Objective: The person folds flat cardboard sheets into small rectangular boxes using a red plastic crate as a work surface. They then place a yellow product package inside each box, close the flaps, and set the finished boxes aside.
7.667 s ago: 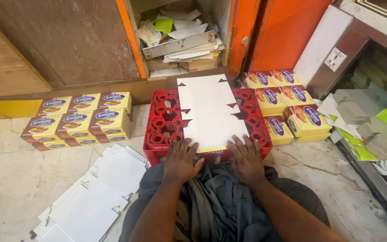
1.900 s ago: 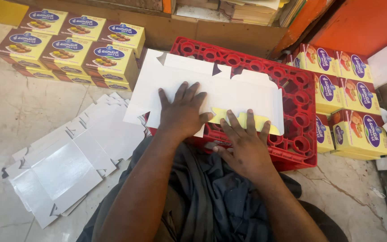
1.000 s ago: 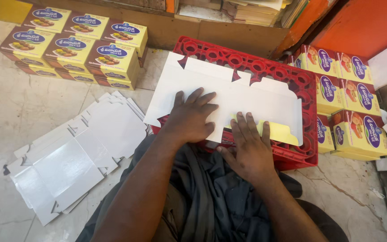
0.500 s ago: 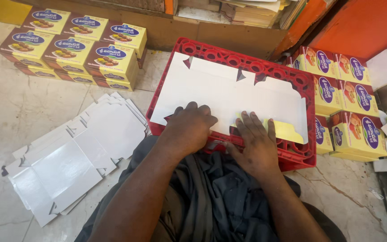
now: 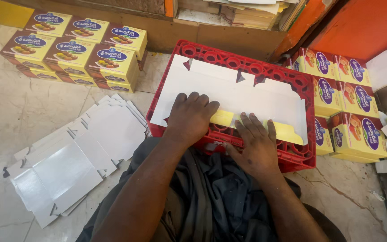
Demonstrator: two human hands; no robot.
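A flat white cardboard box blank (image 5: 242, 92) lies across the top of a red plastic crate (image 5: 301, 157) in front of me. Its near edge is folded over, showing a yellow printed strip (image 5: 287, 132). My left hand (image 5: 190, 117) lies palm down on the blank's near left part, fingers spread, pressing on the fold. My right hand (image 5: 256, 144) rests palm down at the crate's near rim, its fingertips on the yellow strip. Neither hand grips anything.
A loose pile of white flat blanks (image 5: 75, 154) lies on the marble floor at my left. Finished yellow and brown printed boxes (image 5: 79, 51) are stacked at the far left, more yellow boxes (image 5: 346, 103) at the right. A wooden shelf with papers (image 5: 242, 13) stands behind the crate.
Over the last second the blank's near flap was folded over, showing its yellow side. Both hands slid back toward me along the near edge and now press on that fold.
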